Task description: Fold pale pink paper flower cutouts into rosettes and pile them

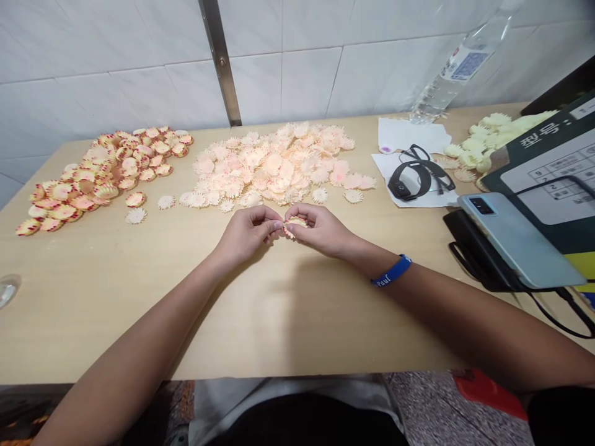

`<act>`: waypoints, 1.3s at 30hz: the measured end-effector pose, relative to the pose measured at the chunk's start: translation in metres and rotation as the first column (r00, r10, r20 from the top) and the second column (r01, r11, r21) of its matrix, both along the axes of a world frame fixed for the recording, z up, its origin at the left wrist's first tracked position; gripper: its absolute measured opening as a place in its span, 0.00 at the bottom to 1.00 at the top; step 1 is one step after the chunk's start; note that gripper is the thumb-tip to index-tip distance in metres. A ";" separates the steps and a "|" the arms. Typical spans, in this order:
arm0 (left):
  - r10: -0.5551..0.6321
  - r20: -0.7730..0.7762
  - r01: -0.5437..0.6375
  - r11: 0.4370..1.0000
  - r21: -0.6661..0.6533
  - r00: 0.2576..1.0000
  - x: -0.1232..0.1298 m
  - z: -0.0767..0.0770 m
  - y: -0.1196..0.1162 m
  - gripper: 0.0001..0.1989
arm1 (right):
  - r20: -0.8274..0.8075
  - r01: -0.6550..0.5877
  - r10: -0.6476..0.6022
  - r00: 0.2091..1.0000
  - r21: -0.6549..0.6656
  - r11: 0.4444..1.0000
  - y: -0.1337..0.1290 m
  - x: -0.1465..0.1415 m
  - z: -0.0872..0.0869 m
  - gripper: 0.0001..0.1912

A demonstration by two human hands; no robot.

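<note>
Because the scalloped disc (296,228) looks light and fragile, both hands' fingertips (277,225) pinch its rim, best held there.

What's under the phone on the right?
Under the phone: a black object, its near-left part sticking out past the phone's edge. The phone covers the rest, so I can't tell what it is or whether anything else is there.

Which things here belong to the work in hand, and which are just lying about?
Likely in the work:
left hand
right hand
flower piece between them
red-edged pile
pink pile

Seemingly lying about:
bottle
phone
black band
papers
pale green pile (unsure)
</note>
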State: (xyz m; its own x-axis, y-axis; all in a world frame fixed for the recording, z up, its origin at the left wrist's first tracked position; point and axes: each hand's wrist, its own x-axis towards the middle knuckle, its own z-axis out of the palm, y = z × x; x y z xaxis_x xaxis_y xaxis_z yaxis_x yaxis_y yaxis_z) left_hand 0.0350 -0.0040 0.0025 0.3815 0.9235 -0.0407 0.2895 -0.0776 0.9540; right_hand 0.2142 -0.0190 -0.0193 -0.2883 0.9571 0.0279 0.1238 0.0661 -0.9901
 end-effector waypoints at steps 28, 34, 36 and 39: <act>0.320 -0.380 -0.045 0.813 0.581 0.868 0.016 -0.006 -0.021 0.12 | -0.074 0.227 -0.229 0.971 -0.037 0.973 -0.005 -0.010 -0.010 0.14; 0.441 -0.534 0.152 0.651 0.744 0.721 0.015 -0.014 -0.021 0.14 | -0.058 0.233 -0.233 0.971 -0.009 0.972 -0.010 -0.011 -0.012 0.13; 0.468 -0.536 0.182 0.610 0.771 0.703 0.015 -0.015 -0.020 0.13 | -0.060 0.228 -0.228 0.972 0.004 0.974 -0.011 -0.011 -0.014 0.14; 0.489 -0.496 0.180 0.558 0.810 0.717 0.015 -0.016 -0.017 0.11 | -0.053 0.215 -0.213 0.976 0.023 0.976 -0.011 -0.011 -0.015 0.15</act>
State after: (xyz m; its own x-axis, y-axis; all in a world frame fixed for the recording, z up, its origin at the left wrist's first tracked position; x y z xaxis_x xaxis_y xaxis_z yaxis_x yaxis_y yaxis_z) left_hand 0.0498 -0.0212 -0.0137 0.4125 0.7291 0.5461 0.8360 -0.5412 0.0910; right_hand 0.2033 -0.0303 -0.0347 -0.0745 0.9951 0.0652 0.0882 0.0717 -0.9935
